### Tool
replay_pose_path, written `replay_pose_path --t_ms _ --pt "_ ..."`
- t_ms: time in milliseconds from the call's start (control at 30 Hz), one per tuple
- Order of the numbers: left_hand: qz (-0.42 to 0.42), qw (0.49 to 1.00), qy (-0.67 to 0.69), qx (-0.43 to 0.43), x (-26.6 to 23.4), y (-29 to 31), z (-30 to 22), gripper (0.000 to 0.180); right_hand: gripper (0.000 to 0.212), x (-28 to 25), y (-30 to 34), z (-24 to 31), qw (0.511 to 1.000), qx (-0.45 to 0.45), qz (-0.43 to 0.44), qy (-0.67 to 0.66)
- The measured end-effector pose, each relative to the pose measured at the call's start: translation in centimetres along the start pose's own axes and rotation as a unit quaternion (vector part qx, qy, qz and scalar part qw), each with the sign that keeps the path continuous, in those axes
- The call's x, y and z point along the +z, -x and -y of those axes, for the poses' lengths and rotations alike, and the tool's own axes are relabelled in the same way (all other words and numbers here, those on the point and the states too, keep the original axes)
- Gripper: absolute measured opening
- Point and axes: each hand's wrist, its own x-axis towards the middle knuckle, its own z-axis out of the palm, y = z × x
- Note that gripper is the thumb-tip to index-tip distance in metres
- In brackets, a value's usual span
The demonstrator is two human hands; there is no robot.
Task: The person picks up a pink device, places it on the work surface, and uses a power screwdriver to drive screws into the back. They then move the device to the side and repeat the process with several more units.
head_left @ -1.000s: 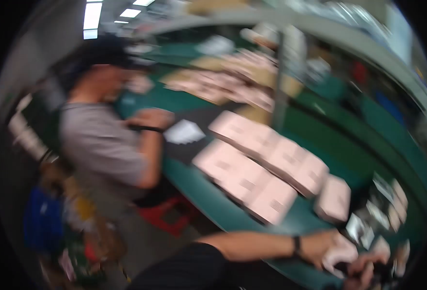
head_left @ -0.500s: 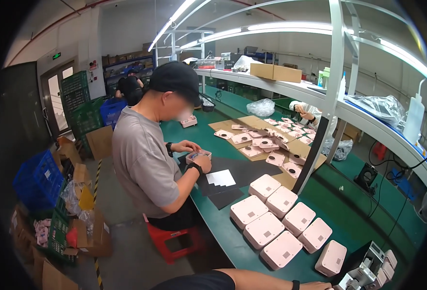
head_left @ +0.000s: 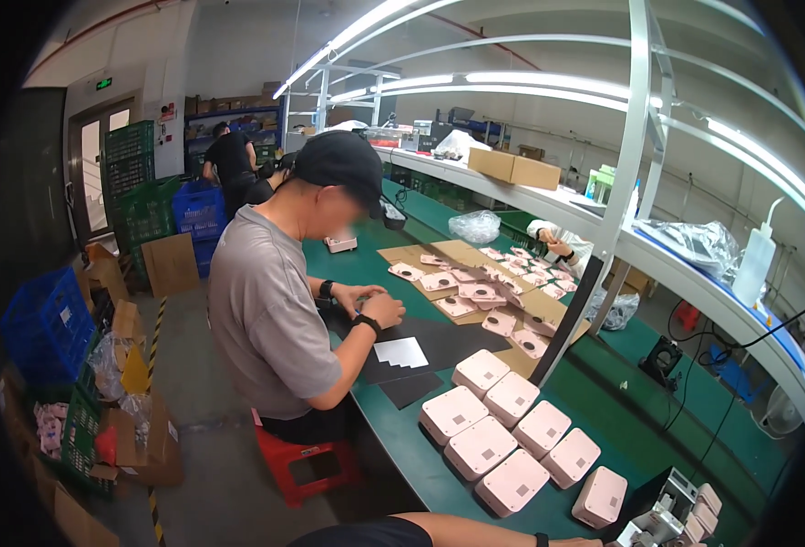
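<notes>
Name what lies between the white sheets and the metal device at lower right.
In the head view: dark mat, a strip of green tabletop, then pink boxes.

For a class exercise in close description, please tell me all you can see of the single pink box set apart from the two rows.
The pink box is pale, low and oblong, with rounded corners and a smooth, plastic-looking shell. A small grey square marks its upper face. It looks closed and lies flat on the green table, between the rows and a black panel. The left hand is near its lower end, not on it. Its underside is hidden.
</notes>
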Motion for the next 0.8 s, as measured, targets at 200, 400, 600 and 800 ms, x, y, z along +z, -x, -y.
replay_pose_path --t_ms 200,400,600,800 --pt "0.075 0.995 0.017 -0.060 -0.5 -0.5 -0.1 0.075 0.024 0.5 0.9 4.5 0.994 -0.102 0.038 -0.031" --pt "0.147 0.820 0.296 -0.468 -4.0 -1.3 -6.8 0.066 0.025 -2.0 3.8 5.7 0.994 -0.091 0.064 -0.008" --pt "0.118 0.848 0.119 -0.502 -0.9 -2.0 -2.0 0.065 0.027 -4.8 7.0 5.7 0.999 -0.044 0.016 -0.014" --pt "0.087 0.948 -0.116 -0.282 -4.7 0.8 -5.0 0.064 0.042 -8.4 10.1 4.0 0.996 -0.022 -0.059 -0.068"
